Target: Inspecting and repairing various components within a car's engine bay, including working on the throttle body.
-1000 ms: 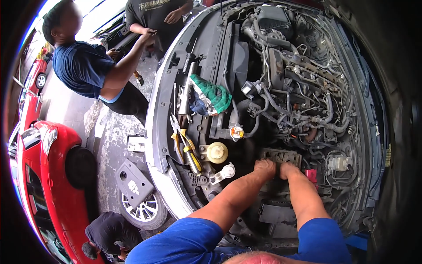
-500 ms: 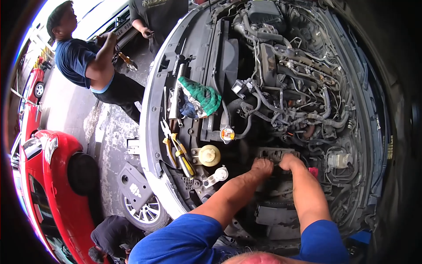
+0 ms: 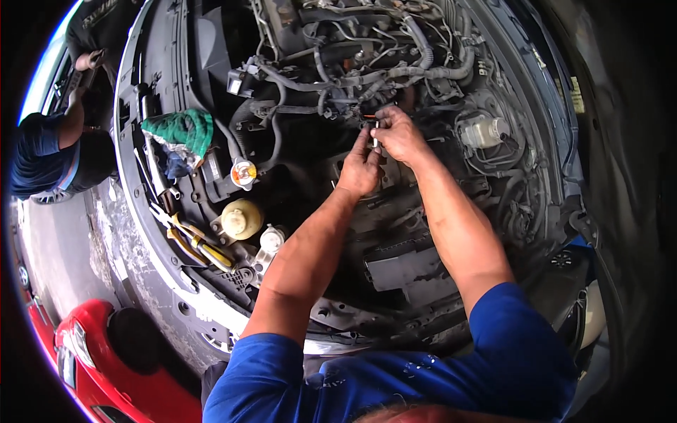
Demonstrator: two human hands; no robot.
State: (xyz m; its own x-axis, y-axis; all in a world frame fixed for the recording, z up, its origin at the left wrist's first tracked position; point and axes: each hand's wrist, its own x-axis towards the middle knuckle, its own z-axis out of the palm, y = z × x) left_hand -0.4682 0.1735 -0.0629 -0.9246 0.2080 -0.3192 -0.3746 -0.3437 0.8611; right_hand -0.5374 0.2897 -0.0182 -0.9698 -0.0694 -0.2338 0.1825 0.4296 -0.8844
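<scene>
Over the open engine bay of a car, my two hands meet above the engine's near side. A short, pale, rod-like piece (image 3: 376, 134) stands between my fingertips; its exact kind is too small to make out. My right hand (image 3: 400, 137) pinches it. Just left and nearer, my left hand (image 3: 361, 173) is closed, with thumb and fingers against the lower part of the same piece. Beyond my fingers run dark hoses and wiring (image 3: 345, 95). Below my hands lies a greyish, dusty bracket-like part (image 3: 342, 167), partly hidden by my left hand.
On the car's front edge lie a green cloth (image 3: 187, 130) and yellow-handled pliers (image 3: 185, 243). Nearby are an orange-marked cap (image 3: 243, 173) and a yellowish round reservoir (image 3: 241, 218). A fluid reservoir (image 3: 485, 132) sits at right. Two people stand at far left, near a red car (image 3: 127, 374).
My hands have risen from the bracket-like part and come together, with the pale rod-like piece now showing between them. The view has shifted, so the engine bay appears farther left and higher.
</scene>
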